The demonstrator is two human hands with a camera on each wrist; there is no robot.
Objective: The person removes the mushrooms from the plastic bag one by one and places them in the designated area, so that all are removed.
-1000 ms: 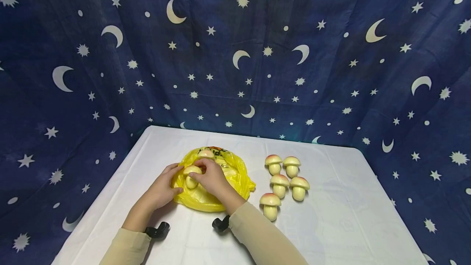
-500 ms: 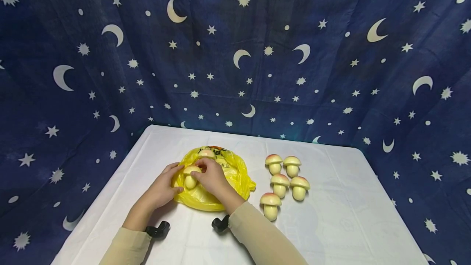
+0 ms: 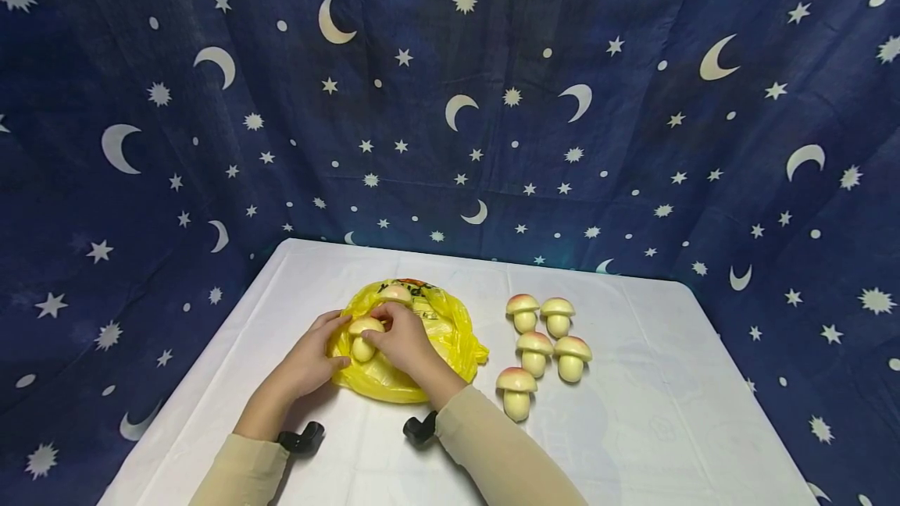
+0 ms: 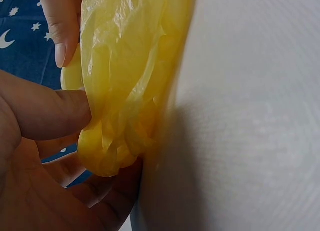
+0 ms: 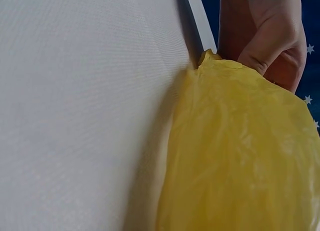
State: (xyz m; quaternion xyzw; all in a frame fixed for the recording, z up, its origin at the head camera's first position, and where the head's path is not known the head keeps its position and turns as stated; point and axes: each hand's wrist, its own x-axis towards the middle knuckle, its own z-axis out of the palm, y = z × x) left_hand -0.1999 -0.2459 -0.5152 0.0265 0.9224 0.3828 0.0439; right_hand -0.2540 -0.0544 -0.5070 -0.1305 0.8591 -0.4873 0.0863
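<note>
A yellow plastic bag (image 3: 453,334) lies spread open on the table's left half. Inside it, my right hand (image 3: 404,340) pinches a toy mushroom (image 3: 363,348), cream with a rounded cap, between thumb and fingers. Farther back in the bag sits a second mushroom (image 3: 396,293), partly covered by the right hand. My left hand (image 3: 305,361) grips the bag's left side. The left wrist view shows its thumb (image 4: 55,113) against the plastic and its other fingers curled beneath. The bag hides much of the work in the right wrist view.
Several more mushrooms (image 3: 534,354), with reddish cap tops, stand in a loose cluster right of the bag. A white cloth (image 3: 668,397) covers the table. Behind and beside it hangs a dark blue curtain (image 3: 422,123) with moons and stars.
The mushroom in my right hand has shifted and tilted very slightly toward the left. Both hands stay in nearly the same place, and the bag and the mushroom cluster have not moved.
</note>
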